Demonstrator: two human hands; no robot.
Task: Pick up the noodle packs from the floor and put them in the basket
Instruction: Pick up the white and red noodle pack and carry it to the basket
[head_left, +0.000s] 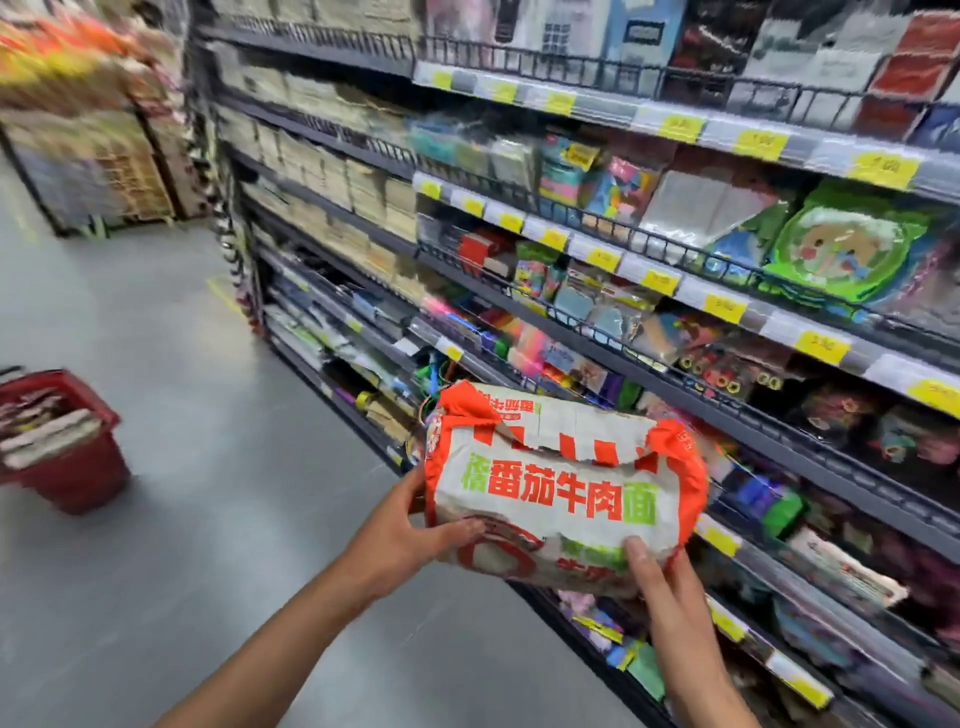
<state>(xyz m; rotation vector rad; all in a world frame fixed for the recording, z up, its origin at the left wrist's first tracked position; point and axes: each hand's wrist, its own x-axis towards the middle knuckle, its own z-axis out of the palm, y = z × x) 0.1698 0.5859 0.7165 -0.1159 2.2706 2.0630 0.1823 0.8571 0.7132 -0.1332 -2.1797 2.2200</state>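
A large white and orange noodle pack (561, 483) with red and green characters is held up in front of the shelves, well above the floor. My left hand (410, 525) grips its left end, thumb on the front. My right hand (660, 577) grips its lower right corner, thumb pressed on the front. A red basket (78, 467) stands on the grey floor at the left edge, partly cut off, with several packs lying in it. The basket is far to the left of the held pack.
A tall dark shelf rack (597, 332) full of stationery and yellow price tags runs along the right side. Another goods display (88, 156) stands at the far left. Grey floor (208, 467) stretches between the rack and the basket.
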